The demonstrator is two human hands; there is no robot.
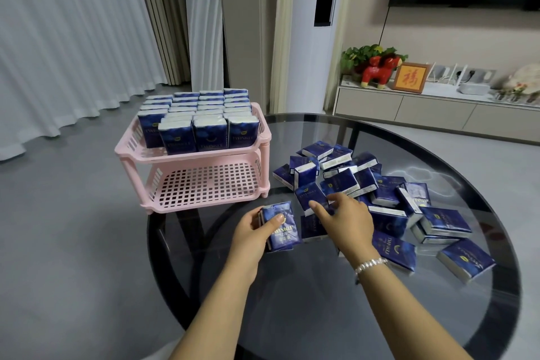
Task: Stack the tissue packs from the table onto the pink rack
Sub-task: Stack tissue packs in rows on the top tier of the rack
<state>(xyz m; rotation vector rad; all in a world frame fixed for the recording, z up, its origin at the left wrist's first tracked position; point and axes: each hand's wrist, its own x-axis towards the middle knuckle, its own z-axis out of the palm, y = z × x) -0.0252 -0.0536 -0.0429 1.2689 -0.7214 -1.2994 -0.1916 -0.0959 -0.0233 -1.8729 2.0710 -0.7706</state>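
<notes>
Pink two-tier rack (264,137) at the far left edge of a round glass table (321,301), its top shelf packed with upright tissue packs (201,114), its lower shelf (204,184) holding none.

Dark blue loose tissue packs (388,196) lie in a jumbled heap on the right half of the glass, some flat, some tilted on one another. The left hand (252,229) grips a small stack of packs (280,226) just in front of the rack's lower shelf, thumb curled over the printed face and fingers wrapped behind. The right hand (344,221), with a beaded bracelet (370,265) on its wrist, reaches into the near edge of the heap; its forefinger and thumb are stretched out and touch a tilted pack (308,194), not closed round it. Behind the table stand pale curtains (73,38) and a low cabinet (409,108) with a red toy horse (377,71) on it.
</notes>
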